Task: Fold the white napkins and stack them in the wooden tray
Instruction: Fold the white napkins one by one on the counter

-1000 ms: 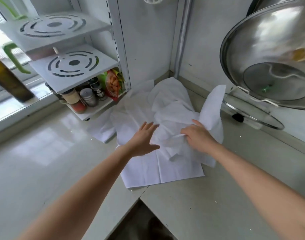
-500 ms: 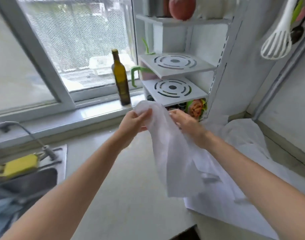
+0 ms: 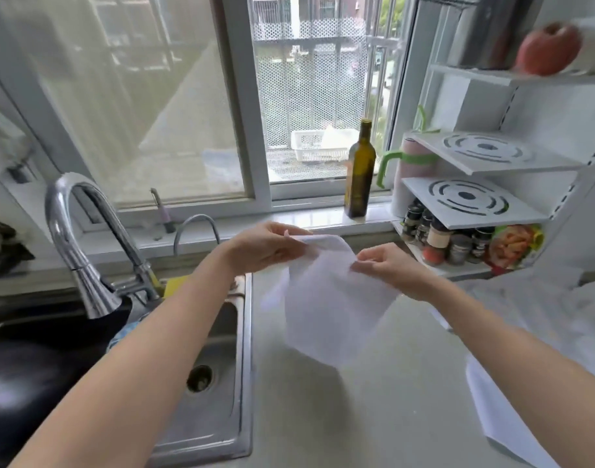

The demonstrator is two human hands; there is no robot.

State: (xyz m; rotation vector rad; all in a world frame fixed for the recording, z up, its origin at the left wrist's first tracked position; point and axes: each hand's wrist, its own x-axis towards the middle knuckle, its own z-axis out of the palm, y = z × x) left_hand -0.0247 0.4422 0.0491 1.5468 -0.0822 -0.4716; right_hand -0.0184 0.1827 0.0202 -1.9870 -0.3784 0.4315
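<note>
Two hands, one napkin lifted clear for folding

Far left, a curved chrome tap (image 3: pixel 86 244) arches over the stainless steel sink (image 3: pixel 218 393), which is set into the pale stone desk (image 3: pixel 374 417). A dark green glass bottle (image 3: pixel 359 170) stands on the window sill beyond, well apart from the work.

Moving right, the left hand (image 3: pixel 265 249) is closed in a pinch on the top edge of a thin white cloth napkin (image 3: pixel 330 305), thumb and fingers pressing the fabric together. The right hand (image 3: pixel 387 266) pinches the same upper edge just beside it. Held by two points like this, the napkin hangs free above the desk, just right of the sink rim, so its weight pulls it flat; that looks like a way to find the corners and square the sheet before a first fold. The hands sit close together, so the cloth still bunches between them and droops in a rough curve rather than a clean rectangle.

Farther right, a white tiered metal shelf rack (image 3: pixel 475 204) carries small spice jars (image 3: pixel 438 241) on its lowest level. Below and in front of it, a loose heap of more white napkins (image 3: pixel 539 315) lies spread over the desk at the right, within easy reach for the next pick.

No wooden tray shows in this view, so stacking appears to be some way off.
</note>
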